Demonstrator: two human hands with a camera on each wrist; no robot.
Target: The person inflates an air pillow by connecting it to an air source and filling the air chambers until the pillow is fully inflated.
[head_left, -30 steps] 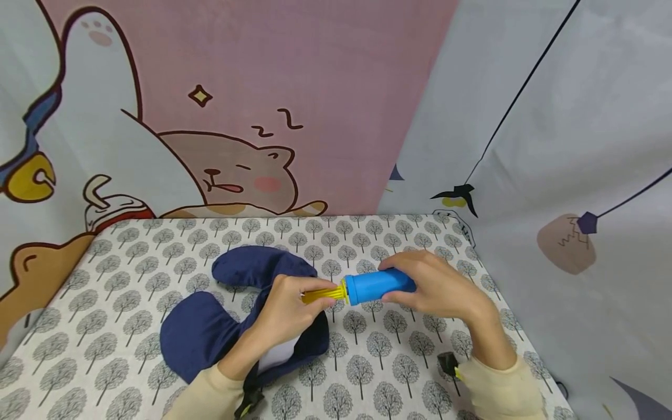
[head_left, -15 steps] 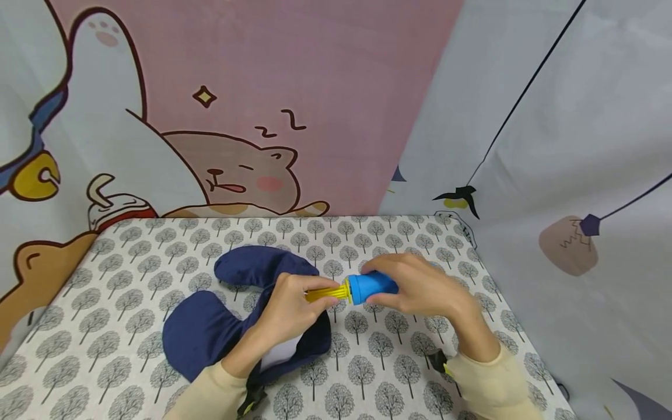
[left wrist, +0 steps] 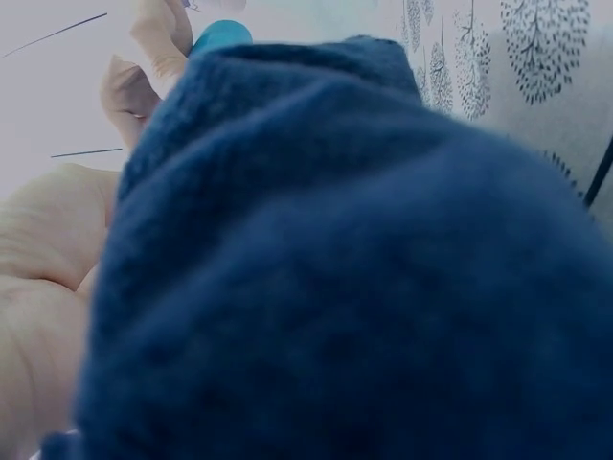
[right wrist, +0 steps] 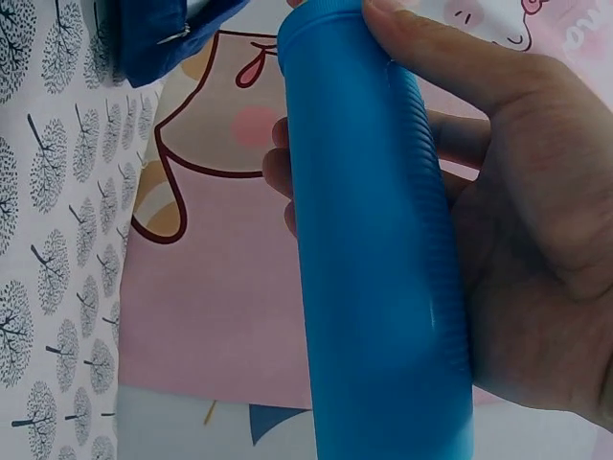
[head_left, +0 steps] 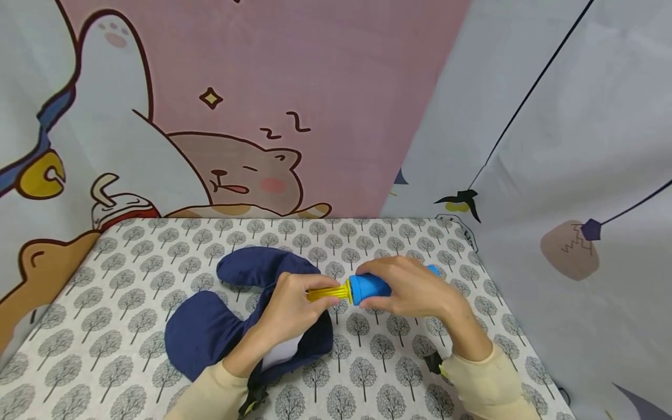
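Observation:
A blue hand pump (head_left: 363, 289) with a ribbed yellow end piece (head_left: 342, 292) is held level between both hands, above the table. My left hand (head_left: 289, 306) pinches the yellow part between thumb and fingers. Around the blue barrel, close to its left end, my right hand (head_left: 417, 291) is curled; the barrel's far end pokes out behind it. In the right wrist view the barrel (right wrist: 374, 249) lies along the palm. A navy U-shaped neck pillow (head_left: 202, 335) rests under the left hand, with a white patch showing. Its blue cloth (left wrist: 345, 268) blocks most of the left wrist view.
The table is covered by a cloth (head_left: 362, 373) printed with grey trees. Behind it hangs a pink and white cartoon curtain (head_left: 357, 105), and another pale curtain (head_left: 567, 146) closes the right side. A zipper pull (right wrist: 175, 34) shows on the pillow's edge.
My right hand has slid left along the blue barrel, so its far end now shows behind the hand. The left hand keeps its pinch on the yellow part. The view has shifted slightly.

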